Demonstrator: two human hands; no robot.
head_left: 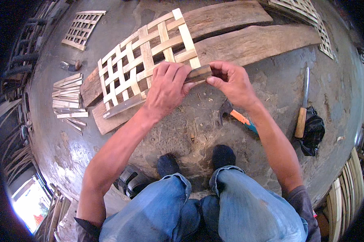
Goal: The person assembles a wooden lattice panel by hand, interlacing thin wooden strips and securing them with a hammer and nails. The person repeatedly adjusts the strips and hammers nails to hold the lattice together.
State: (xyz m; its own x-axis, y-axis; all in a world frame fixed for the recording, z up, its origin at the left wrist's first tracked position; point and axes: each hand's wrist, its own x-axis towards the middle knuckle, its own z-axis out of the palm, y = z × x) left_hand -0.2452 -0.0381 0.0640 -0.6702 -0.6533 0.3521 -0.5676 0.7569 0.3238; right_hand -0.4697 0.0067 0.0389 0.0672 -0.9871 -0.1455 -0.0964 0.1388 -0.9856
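A woven lattice panel of pale bamboo slats (147,56) rests tilted across wooden planks in front of me. Along its near edge runs a darker bamboo strip (200,74). My left hand (168,86) is closed over this strip near its middle, fingers on top and the thumb toward the right. At the strip's right end, my right hand (233,82) pinches with curled fingers and thumb. Part of the strip and the panel's edge is hidden under my left hand. Just below my right hand, a claw hammer with an orange and teal handle (241,117) lies on the floor.
Two thick planks (254,42) lie on the concrete floor. A wood-handled knife (302,119) sits by a black plastic bag (312,131) at right. On the left are loose slats (69,97), a second hammer-like tool (70,65) and a small lattice panel (84,28). Another panel (306,14) is far right.
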